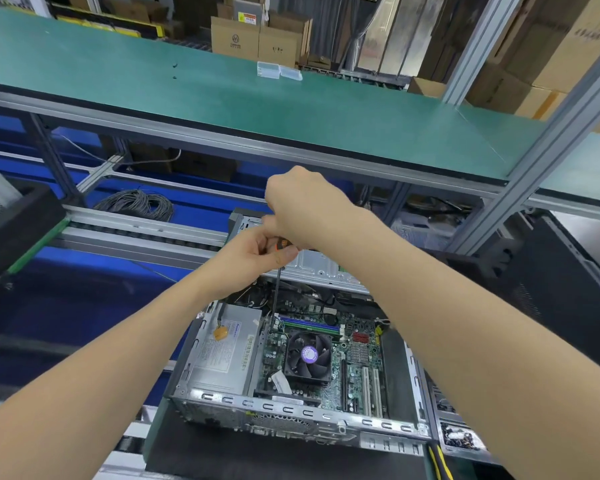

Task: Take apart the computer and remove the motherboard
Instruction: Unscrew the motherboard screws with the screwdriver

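Holding a screwdriver (277, 292) in both hands (257, 252), each grip closed on its handle; slipping could gouge the motherboard (354, 358) at lower centre.

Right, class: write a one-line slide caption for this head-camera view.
Both hands, left hand and right hand, hold a screwdriver upright over the motherboard inside the open computer case.

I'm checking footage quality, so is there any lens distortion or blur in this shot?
Head view: wide-angle bending bows the green-topped shelf and slants the grey aluminium post; the forearms balloon at the frame edges; both hands look slightly soft, while the green motherboard stays fairly sharp.
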